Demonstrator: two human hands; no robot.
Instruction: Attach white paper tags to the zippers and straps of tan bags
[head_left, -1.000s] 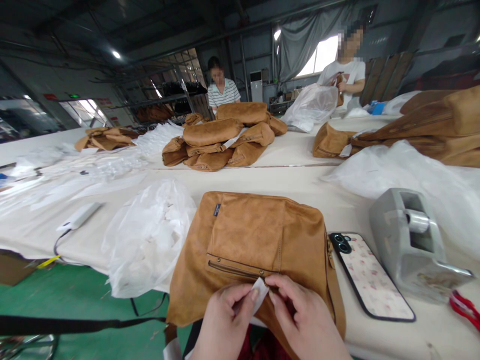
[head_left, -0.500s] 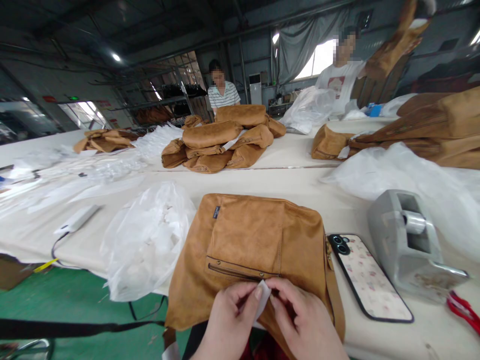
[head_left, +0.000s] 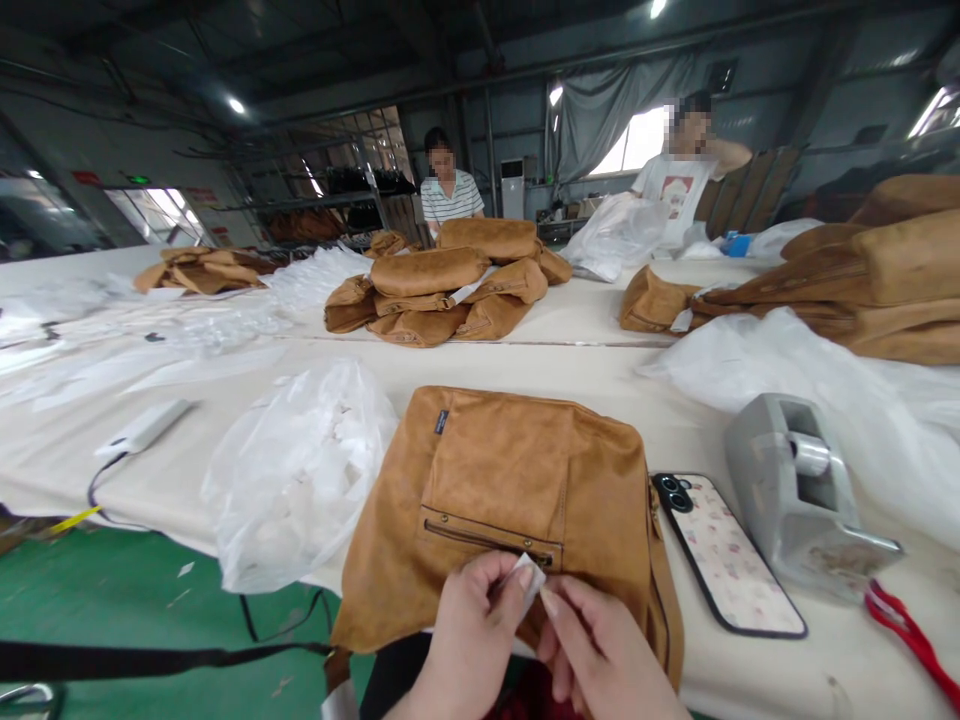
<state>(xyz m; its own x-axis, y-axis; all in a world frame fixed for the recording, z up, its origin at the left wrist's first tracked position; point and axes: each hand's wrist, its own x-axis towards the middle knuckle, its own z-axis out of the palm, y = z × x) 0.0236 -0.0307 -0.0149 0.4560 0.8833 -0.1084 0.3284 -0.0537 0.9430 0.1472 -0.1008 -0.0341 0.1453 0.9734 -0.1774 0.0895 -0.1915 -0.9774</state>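
Observation:
A brown bag [head_left: 495,460] lies at the table's near edge, its zipper facing up. Over its lower edge, my left hand [head_left: 480,620] pinches a small white paper piece [head_left: 531,578] between thumb and fingers. My right hand [head_left: 596,635] is close beside it with fingers pressed together at the paper's right side; whether it grips the paper is too small to tell. The zipper [head_left: 480,540] runs just above both hands.
Right of the bag lie a phone [head_left: 731,555], a grey tape dispenser [head_left: 806,490] and a red-handled tool [head_left: 911,635]. A plastic bag [head_left: 300,480] is on the left. Behind are brown bags [head_left: 427,275] and two people [head_left: 450,195].
The paper is now held folded smaller in my left fingers, and my right hand has shifted slightly down. The person at the back right has lowered the brown item out of sight.

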